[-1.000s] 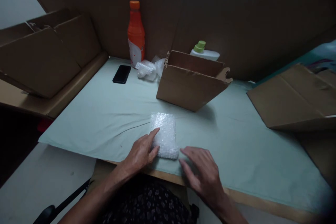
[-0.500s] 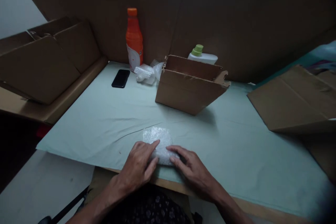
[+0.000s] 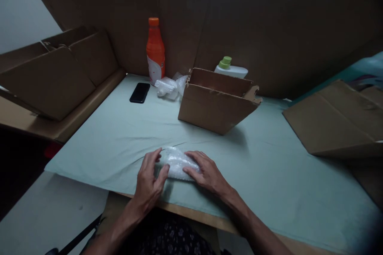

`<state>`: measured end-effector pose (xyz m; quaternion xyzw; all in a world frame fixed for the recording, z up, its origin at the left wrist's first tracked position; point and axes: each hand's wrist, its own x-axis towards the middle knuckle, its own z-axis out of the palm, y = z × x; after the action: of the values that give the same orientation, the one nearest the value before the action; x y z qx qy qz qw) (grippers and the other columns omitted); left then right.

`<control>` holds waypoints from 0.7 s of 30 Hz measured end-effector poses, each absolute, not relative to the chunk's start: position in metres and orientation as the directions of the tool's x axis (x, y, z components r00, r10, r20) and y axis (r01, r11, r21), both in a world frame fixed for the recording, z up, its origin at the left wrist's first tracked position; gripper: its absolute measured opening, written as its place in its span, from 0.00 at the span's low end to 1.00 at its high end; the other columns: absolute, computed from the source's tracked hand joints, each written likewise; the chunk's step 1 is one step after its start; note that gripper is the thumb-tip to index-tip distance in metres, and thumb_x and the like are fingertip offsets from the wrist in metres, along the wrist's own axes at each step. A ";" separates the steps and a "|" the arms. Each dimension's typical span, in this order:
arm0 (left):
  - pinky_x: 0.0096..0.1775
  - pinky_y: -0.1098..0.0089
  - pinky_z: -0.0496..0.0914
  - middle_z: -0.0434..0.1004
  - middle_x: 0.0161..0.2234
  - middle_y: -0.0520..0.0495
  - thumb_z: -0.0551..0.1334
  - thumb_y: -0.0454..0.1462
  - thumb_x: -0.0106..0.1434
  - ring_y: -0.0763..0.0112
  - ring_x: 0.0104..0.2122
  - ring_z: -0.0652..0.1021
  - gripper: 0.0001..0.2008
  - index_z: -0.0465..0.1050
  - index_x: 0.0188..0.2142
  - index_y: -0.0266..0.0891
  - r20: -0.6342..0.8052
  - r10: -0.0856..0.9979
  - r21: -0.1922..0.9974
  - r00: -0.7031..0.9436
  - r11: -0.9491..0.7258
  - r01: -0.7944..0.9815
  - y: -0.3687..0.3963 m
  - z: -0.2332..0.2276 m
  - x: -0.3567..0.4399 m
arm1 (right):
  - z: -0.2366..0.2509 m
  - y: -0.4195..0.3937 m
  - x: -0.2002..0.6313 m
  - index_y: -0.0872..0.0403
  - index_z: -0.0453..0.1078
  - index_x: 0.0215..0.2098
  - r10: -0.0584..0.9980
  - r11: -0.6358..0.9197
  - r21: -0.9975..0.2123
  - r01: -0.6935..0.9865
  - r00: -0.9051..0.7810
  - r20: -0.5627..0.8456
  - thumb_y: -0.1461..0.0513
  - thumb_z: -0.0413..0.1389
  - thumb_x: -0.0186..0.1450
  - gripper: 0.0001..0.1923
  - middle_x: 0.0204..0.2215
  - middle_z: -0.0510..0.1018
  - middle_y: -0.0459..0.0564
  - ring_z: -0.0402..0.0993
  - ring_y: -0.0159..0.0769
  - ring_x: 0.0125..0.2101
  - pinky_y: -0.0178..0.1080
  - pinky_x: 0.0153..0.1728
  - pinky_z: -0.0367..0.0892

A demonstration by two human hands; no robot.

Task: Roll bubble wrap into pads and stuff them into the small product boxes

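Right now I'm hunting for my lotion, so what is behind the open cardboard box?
Behind the cardboard box stands a white bottle with a green cap; only its top shows, the box hides the rest.

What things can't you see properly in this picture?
- What is inside the bubble wrap: head view, the wrap and both hands, left hand and right hand, cover it.
- Inside of the open box: its front wall blocks it.
- White bottle: lower part hidden behind that box.
- Orange bottle label: too small and dim to read.
- Flat cardboard at right: cut off by the picture edge.
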<state>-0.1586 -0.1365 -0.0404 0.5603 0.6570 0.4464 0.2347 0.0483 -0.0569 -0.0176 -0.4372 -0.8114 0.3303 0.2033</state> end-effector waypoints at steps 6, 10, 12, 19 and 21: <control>0.54 0.60 0.72 0.70 0.59 0.34 0.68 0.50 0.57 0.54 0.55 0.76 0.42 0.56 0.66 0.37 -0.220 0.964 0.975 -0.152 0.212 -0.063 -0.167 -0.042 -0.156 | -0.002 -0.088 0.045 0.52 0.74 0.49 0.905 0.158 -0.916 0.369 -0.425 -0.015 0.55 0.60 0.63 0.18 0.43 0.80 0.52 0.77 0.42 0.43 0.41 0.46 0.71; 0.60 0.58 0.67 0.68 0.63 0.38 0.68 0.49 0.59 0.50 0.60 0.72 0.42 0.56 0.68 0.39 -0.320 0.937 0.919 -0.140 0.271 -0.286 -0.155 -0.030 -0.151 | -0.006 -0.104 0.054 0.48 0.66 0.62 0.913 0.113 -0.974 0.196 -0.408 0.024 0.48 0.62 0.62 0.33 0.58 0.72 0.57 0.72 0.47 0.54 0.45 0.51 0.68; 0.59 0.59 0.67 0.68 0.63 0.40 0.67 0.49 0.60 0.50 0.60 0.72 0.42 0.54 0.69 0.41 -0.316 0.929 0.896 -0.191 0.226 -0.381 -0.150 -0.027 -0.146 | -0.012 -0.109 0.061 0.46 0.53 0.70 0.923 -0.034 -0.998 0.052 -0.382 -0.051 0.42 0.62 0.60 0.46 0.64 0.65 0.61 0.72 0.48 0.54 0.46 0.49 0.70; 0.59 0.58 0.68 0.68 0.63 0.35 0.66 0.50 0.62 0.51 0.59 0.73 0.44 0.50 0.70 0.38 -0.263 0.965 0.946 -0.008 0.256 -0.197 -0.137 -0.043 -0.127 | -0.006 -0.099 0.069 0.52 0.72 0.55 0.961 -0.075 -0.968 0.241 -0.243 -0.135 0.48 0.59 0.64 0.25 0.48 0.79 0.56 0.78 0.44 0.45 0.43 0.47 0.72; 0.59 0.53 0.68 0.69 0.62 0.33 0.64 0.49 0.63 0.50 0.60 0.73 0.43 0.48 0.71 0.38 -0.149 0.989 0.989 -0.023 0.150 0.003 -0.121 -0.030 -0.132 | 0.011 -0.086 0.085 0.51 0.77 0.47 0.969 0.044 -0.933 0.357 -0.241 -0.047 0.50 0.60 0.63 0.19 0.43 0.81 0.54 0.78 0.44 0.43 0.43 0.45 0.74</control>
<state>-0.1324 -0.1215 -0.0302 0.4565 0.5427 0.4657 0.5293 0.0846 -0.0859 0.0112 -0.5175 -0.6406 0.4586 0.3340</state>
